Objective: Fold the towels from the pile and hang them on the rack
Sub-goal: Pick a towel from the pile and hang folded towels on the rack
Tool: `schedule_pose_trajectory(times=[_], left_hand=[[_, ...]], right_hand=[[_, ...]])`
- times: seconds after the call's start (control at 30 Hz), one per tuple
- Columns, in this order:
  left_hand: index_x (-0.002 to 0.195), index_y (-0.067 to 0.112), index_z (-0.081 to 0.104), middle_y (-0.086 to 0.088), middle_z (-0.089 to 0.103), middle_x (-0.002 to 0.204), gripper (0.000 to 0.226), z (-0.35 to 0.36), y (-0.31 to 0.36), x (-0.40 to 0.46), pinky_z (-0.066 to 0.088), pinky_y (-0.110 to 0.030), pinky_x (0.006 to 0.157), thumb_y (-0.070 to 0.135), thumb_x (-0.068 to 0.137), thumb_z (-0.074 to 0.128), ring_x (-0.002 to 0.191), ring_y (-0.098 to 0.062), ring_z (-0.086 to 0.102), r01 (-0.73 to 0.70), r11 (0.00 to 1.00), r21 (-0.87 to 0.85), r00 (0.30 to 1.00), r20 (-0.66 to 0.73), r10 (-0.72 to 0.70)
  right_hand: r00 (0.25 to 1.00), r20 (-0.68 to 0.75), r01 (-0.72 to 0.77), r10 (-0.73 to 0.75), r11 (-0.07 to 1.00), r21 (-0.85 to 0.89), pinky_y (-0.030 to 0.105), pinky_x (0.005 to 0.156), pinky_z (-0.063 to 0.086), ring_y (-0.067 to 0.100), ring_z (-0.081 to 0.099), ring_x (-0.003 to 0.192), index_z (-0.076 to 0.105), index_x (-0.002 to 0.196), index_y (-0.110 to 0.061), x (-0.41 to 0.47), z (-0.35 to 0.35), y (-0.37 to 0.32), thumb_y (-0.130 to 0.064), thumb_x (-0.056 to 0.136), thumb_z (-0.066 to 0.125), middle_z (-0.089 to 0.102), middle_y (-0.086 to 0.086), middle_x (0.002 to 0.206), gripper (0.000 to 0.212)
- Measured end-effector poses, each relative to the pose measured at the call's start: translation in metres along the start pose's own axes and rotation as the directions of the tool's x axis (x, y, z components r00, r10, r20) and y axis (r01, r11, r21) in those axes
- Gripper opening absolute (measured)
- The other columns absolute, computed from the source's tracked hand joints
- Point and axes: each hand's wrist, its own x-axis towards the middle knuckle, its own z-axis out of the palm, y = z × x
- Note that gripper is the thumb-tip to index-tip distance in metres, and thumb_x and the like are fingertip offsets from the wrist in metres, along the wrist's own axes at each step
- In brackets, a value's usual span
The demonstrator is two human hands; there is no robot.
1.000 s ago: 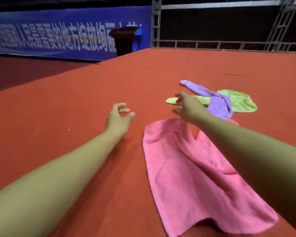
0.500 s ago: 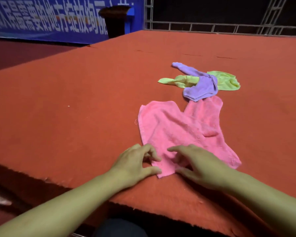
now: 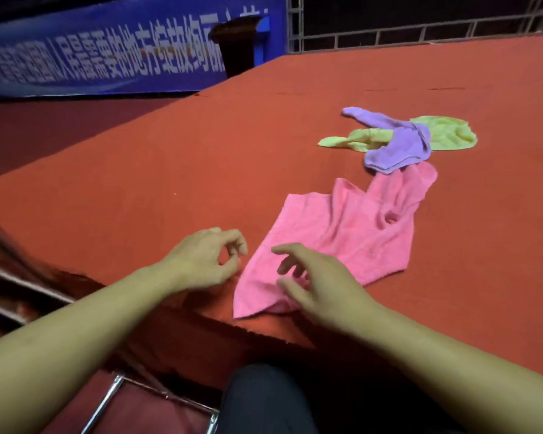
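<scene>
A crumpled pink towel lies on the red table, its near corner at the table's front edge. My left hand hovers just left of that corner with fingers loosely curled, holding nothing. My right hand is over the towel's near part with fingers spread and relaxed; I cannot tell whether it touches the cloth. Farther back right, a purple towel lies across a yellow-green towel and touches the pink towel's far end.
A chrome metal frame shows below the table's front edge at the bottom left. A blue banner and a dark lectern stand beyond the table's far left side. Metal railing runs along the back.
The pink towel has come closer, and its near corner now reaches the front edge. My left hand has come off the corner to its left. My right hand's fingers have spread.
</scene>
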Motion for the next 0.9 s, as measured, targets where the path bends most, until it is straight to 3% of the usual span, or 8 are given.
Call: schedule_pose_trajectory(times=[0.07, 0.17, 0.27, 0.4, 0.5, 0.67, 0.8, 0.9], left_hand=[[0.09, 0.042, 0.052, 0.023, 0.062, 0.082, 0.013, 0.01, 0.011, 0.01, 0.045, -0.029, 0.079, 0.038, 0.078, 0.049, 0.071, 0.006, 0.049, -0.018, 0.99, -0.139, 0.994, -0.106, 0.003], [0.09, 0.041, 0.053, 0.029, 0.063, 0.086, 0.026, 0.031, 0.049, 0.041, 0.042, -0.02, 0.065, 0.018, 0.084, 0.062, 0.064, -0.004, 0.054, -0.044, 0.947, -0.319, 0.976, -0.214, -0.027], [0.088, 0.038, 0.056, 0.025, 0.065, 0.082, 0.025, 0.054, 0.1, 0.082, 0.049, -0.027, 0.067, 0.015, 0.086, 0.066, 0.061, -0.011, 0.059, -0.057, 0.873, -0.484, 0.961, -0.262, -0.083], [0.093, 0.034, 0.059, 0.022, 0.067, 0.088, 0.019, 0.08, 0.171, 0.138, 0.05, -0.027, 0.072, 0.018, 0.085, 0.066, 0.064, -0.004, 0.059, -0.129, 0.847, -0.517, 0.949, -0.312, -0.046], [0.102, 0.032, 0.059, 0.017, 0.07, 0.093, 0.021, 0.111, 0.204, 0.17, 0.05, -0.03, 0.073, 0.021, 0.086, 0.067, 0.076, -0.011, 0.065, -0.068, 0.829, -0.555, 0.942, -0.309, -0.13], [0.108, 0.032, 0.056, 0.019, 0.064, 0.087, 0.035, 0.145, 0.207, 0.189, 0.049, -0.027, 0.073, 0.029, 0.081, 0.077, 0.077, -0.006, 0.063, 0.043, 0.751, -0.659, 0.904, -0.294, -0.31], [0.107, 0.031, 0.056, 0.014, 0.065, 0.084, 0.041, 0.146, 0.206, 0.191, 0.049, -0.028, 0.073, 0.038, 0.075, 0.081, 0.077, -0.007, 0.06, 0.051, 0.778, -0.626, 0.902, -0.305, -0.305], [0.107, 0.029, 0.056, 0.013, 0.065, 0.083, 0.045, 0.148, 0.208, 0.191, 0.05, -0.032, 0.076, 0.04, 0.073, 0.082, 0.081, -0.01, 0.061, 0.055, 0.804, -0.592, 0.916, -0.291, -0.277]], right_hand=[[0.984, -0.133, -0.114, 0.117, 0.993, 0.029, 0.028, 0.073, 0.048, 0.005, 0.059, 0.076, 0.054, 0.126, -0.027, -0.001, -0.017, 0.022, -0.017, 0.089, 0.062, 0.065, -0.018, 0.09, 0.039], [0.908, -0.279, -0.315, 0.311, 0.948, 0.031, 0.024, 0.069, 0.045, 0.001, 0.06, 0.07, 0.058, 0.12, -0.024, -0.009, -0.054, 0.064, -0.012, 0.088, 0.063, 0.063, -0.017, 0.083, 0.035], [0.814, -0.391, -0.446, 0.429, 0.894, 0.054, 0.029, 0.074, 0.048, 0.003, 0.06, 0.065, 0.06, 0.117, -0.021, -0.019, -0.089, 0.101, -0.012, 0.088, 0.064, 0.063, -0.015, 0.082, 0.031], [0.703, -0.507, -0.536, 0.499, 0.84, 0.084, 0.028, 0.075, 0.045, 0.008, 0.058, 0.069, 0.061, 0.119, -0.017, -0.026, -0.123, 0.151, -0.01, 0.088, 0.064, 0.06, -0.015, 0.08, 0.032], [0.652, -0.561, -0.565, 0.51, 0.82, 0.089, 0.027, 0.077, 0.044, 0.014, 0.058, 0.074, 0.059, 0.122, -0.014, -0.024, -0.142, 0.187, -0.008, 0.089, 0.063, 0.063, -0.007, 0.087, 0.034], [0.735, -0.511, -0.544, 0.446, 0.837, -0.052, 0.034, 0.085, 0.048, 0.02, 0.058, 0.085, 0.052, 0.131, -0.018, -0.009, -0.155, 0.242, -0.004, 0.084, 0.062, 0.062, -0.01, 0.101, 0.05], [0.834, -0.385, -0.496, 0.395, 0.842, -0.21, 0.039, 0.09, 0.047, 0.025, 0.054, 0.104, 0.044, 0.14, -0.028, 0.011, -0.148, 0.264, -0.012, 0.085, 0.06, 0.064, -0.011, 0.121, 0.059], [0.843, -0.386, -0.483, 0.375, 0.844, -0.236, 0.04, 0.089, 0.047, 0.025, 0.054, 0.105, 0.045, 0.14, -0.027, 0.02, -0.145, 0.27, -0.012, 0.088, 0.055, 0.067, -0.008, 0.117, 0.055]])
